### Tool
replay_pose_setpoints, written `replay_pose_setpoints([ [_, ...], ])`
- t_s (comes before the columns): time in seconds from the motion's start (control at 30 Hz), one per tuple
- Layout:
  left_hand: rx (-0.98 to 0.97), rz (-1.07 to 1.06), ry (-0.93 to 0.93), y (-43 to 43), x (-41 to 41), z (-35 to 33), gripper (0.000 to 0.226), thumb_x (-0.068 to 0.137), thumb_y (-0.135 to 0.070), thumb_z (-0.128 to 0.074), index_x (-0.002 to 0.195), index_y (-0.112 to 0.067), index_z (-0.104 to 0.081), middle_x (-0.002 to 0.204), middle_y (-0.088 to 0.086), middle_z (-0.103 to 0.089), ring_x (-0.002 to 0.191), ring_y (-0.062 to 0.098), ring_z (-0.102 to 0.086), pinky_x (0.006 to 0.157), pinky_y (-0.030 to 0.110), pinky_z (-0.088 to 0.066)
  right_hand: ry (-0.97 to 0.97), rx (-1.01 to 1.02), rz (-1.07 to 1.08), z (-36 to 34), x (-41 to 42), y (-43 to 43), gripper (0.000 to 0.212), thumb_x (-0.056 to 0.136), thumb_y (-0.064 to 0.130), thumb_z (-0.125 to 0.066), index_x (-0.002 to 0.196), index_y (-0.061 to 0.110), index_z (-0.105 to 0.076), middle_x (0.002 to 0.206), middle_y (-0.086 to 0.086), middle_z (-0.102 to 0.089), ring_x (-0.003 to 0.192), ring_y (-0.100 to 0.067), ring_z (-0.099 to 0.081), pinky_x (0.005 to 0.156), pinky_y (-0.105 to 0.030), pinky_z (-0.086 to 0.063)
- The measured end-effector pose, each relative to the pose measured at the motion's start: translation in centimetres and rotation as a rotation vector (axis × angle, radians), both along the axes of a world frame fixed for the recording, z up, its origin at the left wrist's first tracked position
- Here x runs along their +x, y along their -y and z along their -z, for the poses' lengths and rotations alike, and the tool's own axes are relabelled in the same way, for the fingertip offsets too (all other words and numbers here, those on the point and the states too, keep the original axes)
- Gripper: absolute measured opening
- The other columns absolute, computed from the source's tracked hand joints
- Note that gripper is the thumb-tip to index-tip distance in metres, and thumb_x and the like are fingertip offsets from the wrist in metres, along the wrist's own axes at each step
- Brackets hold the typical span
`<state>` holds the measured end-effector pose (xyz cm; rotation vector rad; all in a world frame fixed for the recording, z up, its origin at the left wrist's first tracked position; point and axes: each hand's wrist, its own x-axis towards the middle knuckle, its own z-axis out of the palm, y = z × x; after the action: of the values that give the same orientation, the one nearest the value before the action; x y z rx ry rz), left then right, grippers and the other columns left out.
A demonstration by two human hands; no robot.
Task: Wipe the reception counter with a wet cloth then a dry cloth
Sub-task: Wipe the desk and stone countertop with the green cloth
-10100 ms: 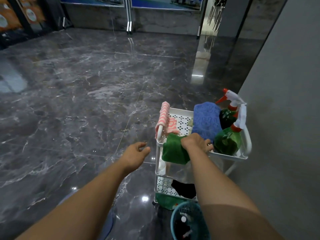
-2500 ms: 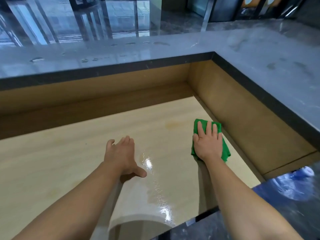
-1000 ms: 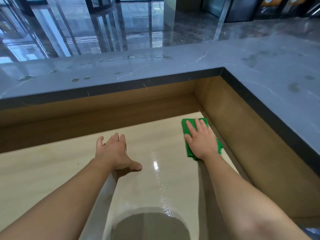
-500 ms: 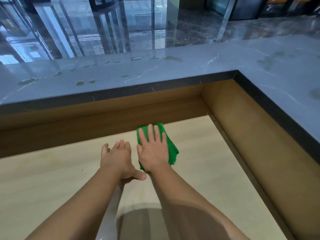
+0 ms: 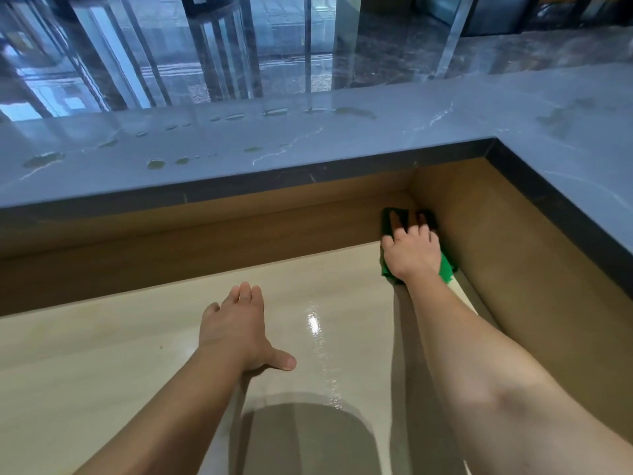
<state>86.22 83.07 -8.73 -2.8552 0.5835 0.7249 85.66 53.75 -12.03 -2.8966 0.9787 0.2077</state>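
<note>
The green cloth [image 5: 446, 266] lies in the far right corner of the pale wooden desk surface [image 5: 102, 354]. My right hand [image 5: 411, 250] presses flat on the cloth, fingers straight and reaching into the shadow under the counter ledge. My left hand [image 5: 238, 329] rests flat on the desk near the middle, fingers straight, thumb out to the right. A wet shiny streak [image 5: 320, 351] runs down the desk between my two arms.
A raised grey marble counter top [image 5: 308, 142] wraps the desk at the back and right, with water drops on it. Brown wooden walls [image 5: 513, 269] close the desk in at the back and right. Dark glossy floor lies beyond the counter.
My right hand slid the green cloth from beside my left hand to the far right corner of the desk. My left hand stayed flat in about the same spot.
</note>
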Motion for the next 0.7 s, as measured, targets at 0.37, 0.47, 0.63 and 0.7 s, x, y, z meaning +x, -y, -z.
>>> replay_pose_setpoints([
  [0.37,0.063,-0.045,-0.060,0.3,0.0,-0.4,0.142,0.051,-0.082,-0.068,0.153,-0.018,0.005,0.162,-0.001,0.007,0.149,0.016,0.004,0.115,0.058,-0.013,0.019,0.144,-0.565,0.1,5.7,-16.2,0.057,0.100,0.045,-0.023,0.155,0.038,-0.007,0.163,0.000,0.006,0.150,-0.021,0.008,0.120,-0.044,-0.003],
  [0.47,0.104,-0.019,-0.049,0.5,0.2,-0.5,0.141,0.052,-0.084,-0.065,0.153,-0.016,0.004,0.162,0.001,0.004,0.149,0.018,0.001,0.115,0.056,-0.012,0.026,0.166,-0.645,0.3,6.0,-12.0,0.057,0.100,0.050,-0.027,0.153,0.043,-0.009,0.164,0.007,0.004,0.150,-0.014,0.007,0.121,-0.040,-0.003],
  [0.63,0.126,-0.012,-0.030,0.6,0.1,-0.5,0.142,0.051,-0.086,-0.062,0.153,-0.014,0.004,0.162,0.001,0.004,0.149,0.016,0.001,0.115,0.055,-0.007,0.022,0.104,-0.334,0.7,4.8,-1.6,0.058,0.101,0.050,-0.025,0.154,0.041,-0.005,0.164,0.004,0.005,0.150,-0.016,0.006,0.121,-0.042,-0.008],
  [0.7,0.117,-0.012,-0.026,0.5,0.0,-0.5,0.141,0.051,-0.086,-0.062,0.153,-0.015,0.004,0.162,0.001,0.005,0.149,0.016,0.002,0.115,0.055,-0.007,0.007,0.086,-0.202,0.5,3.8,1.5,0.057,0.102,0.050,-0.023,0.154,0.039,-0.003,0.164,0.004,0.007,0.150,-0.018,0.007,0.121,-0.042,-0.006],
])
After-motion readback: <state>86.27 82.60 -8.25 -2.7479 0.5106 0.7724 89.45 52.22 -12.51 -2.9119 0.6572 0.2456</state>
